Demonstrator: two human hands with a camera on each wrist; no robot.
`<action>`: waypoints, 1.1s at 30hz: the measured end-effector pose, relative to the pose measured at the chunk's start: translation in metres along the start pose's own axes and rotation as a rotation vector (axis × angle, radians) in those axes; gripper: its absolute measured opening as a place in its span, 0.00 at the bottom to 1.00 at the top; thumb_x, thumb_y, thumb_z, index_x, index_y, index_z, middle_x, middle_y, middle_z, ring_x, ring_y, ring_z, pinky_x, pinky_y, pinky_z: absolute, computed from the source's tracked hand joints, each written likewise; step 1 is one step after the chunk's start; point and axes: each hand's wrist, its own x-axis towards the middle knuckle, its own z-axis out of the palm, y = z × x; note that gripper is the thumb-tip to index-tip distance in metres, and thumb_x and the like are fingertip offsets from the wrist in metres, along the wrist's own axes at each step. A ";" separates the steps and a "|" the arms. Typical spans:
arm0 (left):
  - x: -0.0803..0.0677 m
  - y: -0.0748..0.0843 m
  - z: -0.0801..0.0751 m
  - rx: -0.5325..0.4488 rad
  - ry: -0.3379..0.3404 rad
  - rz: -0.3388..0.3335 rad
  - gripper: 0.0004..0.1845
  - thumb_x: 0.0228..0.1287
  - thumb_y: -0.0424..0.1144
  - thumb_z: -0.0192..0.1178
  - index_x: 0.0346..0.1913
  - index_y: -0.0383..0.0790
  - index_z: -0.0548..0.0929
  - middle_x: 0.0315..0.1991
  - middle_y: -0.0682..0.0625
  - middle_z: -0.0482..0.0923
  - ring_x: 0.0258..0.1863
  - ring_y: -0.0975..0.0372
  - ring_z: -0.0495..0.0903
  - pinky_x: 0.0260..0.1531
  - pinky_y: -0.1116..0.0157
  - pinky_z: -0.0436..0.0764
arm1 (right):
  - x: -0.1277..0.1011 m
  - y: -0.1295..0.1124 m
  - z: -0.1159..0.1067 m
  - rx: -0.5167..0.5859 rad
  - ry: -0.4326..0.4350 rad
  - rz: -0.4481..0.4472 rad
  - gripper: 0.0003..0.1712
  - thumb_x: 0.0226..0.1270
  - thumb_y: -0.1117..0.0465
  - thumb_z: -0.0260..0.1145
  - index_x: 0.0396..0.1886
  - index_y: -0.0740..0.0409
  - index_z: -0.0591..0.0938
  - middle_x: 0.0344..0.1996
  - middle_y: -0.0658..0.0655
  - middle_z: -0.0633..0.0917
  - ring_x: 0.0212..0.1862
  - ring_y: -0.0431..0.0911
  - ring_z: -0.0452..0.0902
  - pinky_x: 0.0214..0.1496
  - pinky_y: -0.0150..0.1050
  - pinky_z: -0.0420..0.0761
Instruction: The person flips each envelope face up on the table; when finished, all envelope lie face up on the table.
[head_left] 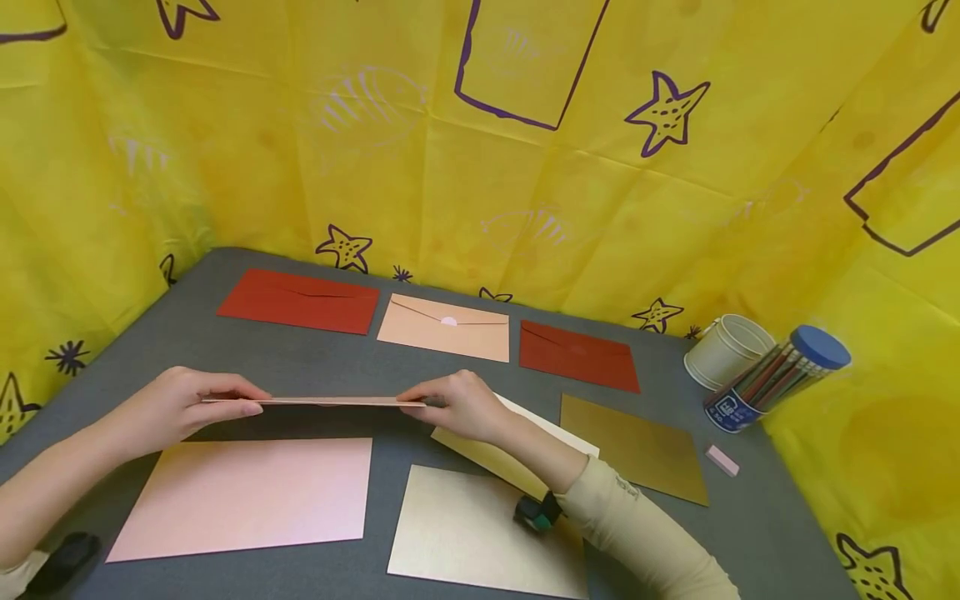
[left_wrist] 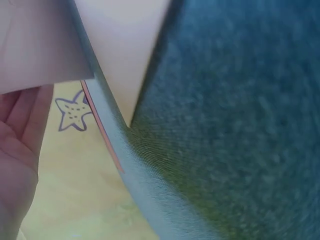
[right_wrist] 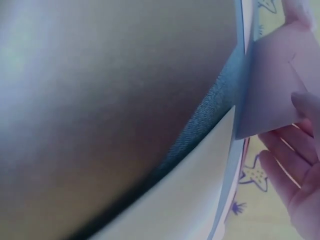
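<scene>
Both hands hold a pink envelope [head_left: 330,401] level above the table, seen nearly edge-on in the head view. My left hand [head_left: 172,408] pinches its left end between thumb and fingers. At the opposite end my right hand [head_left: 461,406] pinches it the same way. In the right wrist view the envelope's underside [right_wrist: 272,85] shows a fold line. Below the left hand a pink envelope [head_left: 247,496] lies flat. A cream envelope [head_left: 457,525] lies front centre, and a pale gold one [head_left: 491,458] is partly hidden beneath the right forearm.
Along the back lie a red envelope [head_left: 300,302], a peach envelope [head_left: 420,321] with a round white seal, and another red envelope [head_left: 577,357]. Right of centre is a dark gold envelope [head_left: 637,446]. A white pail [head_left: 723,354], a pencil tub [head_left: 757,392] and an eraser [head_left: 722,460] stand near the right edge.
</scene>
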 end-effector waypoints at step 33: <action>-0.017 -0.045 -0.025 -0.164 -0.012 -0.585 0.27 0.71 0.48 0.58 0.58 0.25 0.74 0.43 0.37 0.83 0.31 0.70 0.81 0.31 0.73 0.82 | 0.053 0.003 0.031 0.404 -0.001 0.440 0.09 0.60 0.56 0.74 0.28 0.58 0.87 0.17 0.48 0.84 0.22 0.39 0.83 0.28 0.32 0.82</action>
